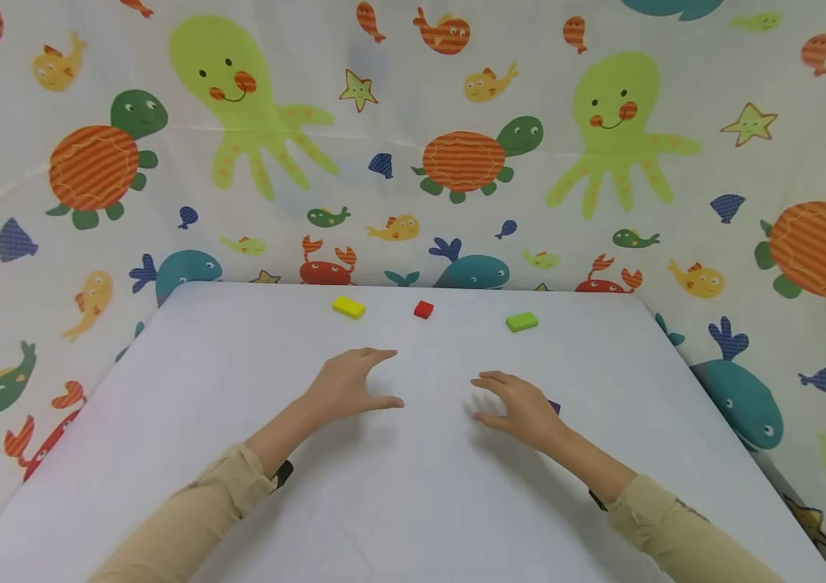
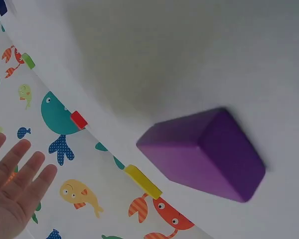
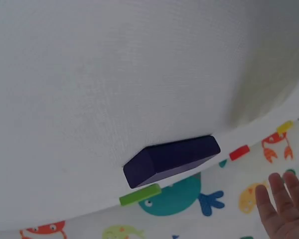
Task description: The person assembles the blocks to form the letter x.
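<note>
My left hand (image 1: 346, 385) hovers over the white table, thumb and fingers spread apart with nothing between them. Close by it lies a purple block (image 2: 202, 154), seen large in the left wrist view; in the head view it is hidden, apparently behind the left hand or arm. My right hand (image 1: 521, 407) is held with fingers loosely bent, and it too grips nothing. Just beyond its back edge a bit of a dark purple block (image 1: 555, 406) peeks out. The right wrist view shows that dark block (image 3: 172, 159) whole, apart from the fingers (image 3: 284, 201).
Along the table's far side lie a yellow block (image 1: 349, 308), a small red block (image 1: 423, 309) and a green block (image 1: 522, 322). Behind the white table (image 1: 413, 502) hangs a cloth (image 1: 398, 73) printed with sea animals, which also shows at both sides.
</note>
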Demonstrator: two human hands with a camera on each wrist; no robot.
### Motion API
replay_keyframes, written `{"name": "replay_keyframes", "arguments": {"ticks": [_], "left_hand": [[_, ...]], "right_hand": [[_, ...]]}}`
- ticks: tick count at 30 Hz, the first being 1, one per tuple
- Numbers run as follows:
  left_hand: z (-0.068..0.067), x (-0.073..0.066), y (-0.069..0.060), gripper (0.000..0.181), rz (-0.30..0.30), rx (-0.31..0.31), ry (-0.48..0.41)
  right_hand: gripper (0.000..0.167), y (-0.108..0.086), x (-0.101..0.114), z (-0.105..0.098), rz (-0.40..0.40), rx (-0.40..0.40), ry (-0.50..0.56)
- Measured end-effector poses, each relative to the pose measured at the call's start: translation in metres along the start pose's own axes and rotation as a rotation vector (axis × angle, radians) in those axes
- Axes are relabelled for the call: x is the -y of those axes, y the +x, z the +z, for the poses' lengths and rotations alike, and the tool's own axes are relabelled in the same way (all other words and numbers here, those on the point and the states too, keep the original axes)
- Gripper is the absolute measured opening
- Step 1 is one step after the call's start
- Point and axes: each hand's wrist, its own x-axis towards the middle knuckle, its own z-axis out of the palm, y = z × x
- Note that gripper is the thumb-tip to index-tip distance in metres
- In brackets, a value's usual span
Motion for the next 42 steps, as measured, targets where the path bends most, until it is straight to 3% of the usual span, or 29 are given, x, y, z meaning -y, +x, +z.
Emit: {"name": "replay_keyframes", "arguments": {"ticks": [7, 16, 27, 32, 42], "left_hand": [[0.006, -0.006, 0.014, 0.067, -0.029, -0.038, -0.012], [0.01, -0.009, 0.031, 0.05, -0.014, -0.109, -0.039], [0.014, -0.016, 0.058, 0.038, 0.004, -0.275, -0.012], [0.015, -0.019, 0.07, 0.035, 0.02, -0.318, -0.032], [0.014, -0.006, 0.093, 0.036, 0.045, -0.347, 0.045]], "right_hand": [[0.042, -0.008, -0.001, 0.002, 0.019, -0.04, 0.015], [0.038, -0.009, 0.001, -0.001, 0.03, -0.098, 0.012], [0.037, -0.008, 0.002, -0.001, 0.039, -0.101, 0.026], [0.037, -0.009, 0.002, -0.002, 0.045, -0.096, 0.03], [0.037, -0.012, 0.001, -0.002, 0.046, -0.123, 0.014]]}}
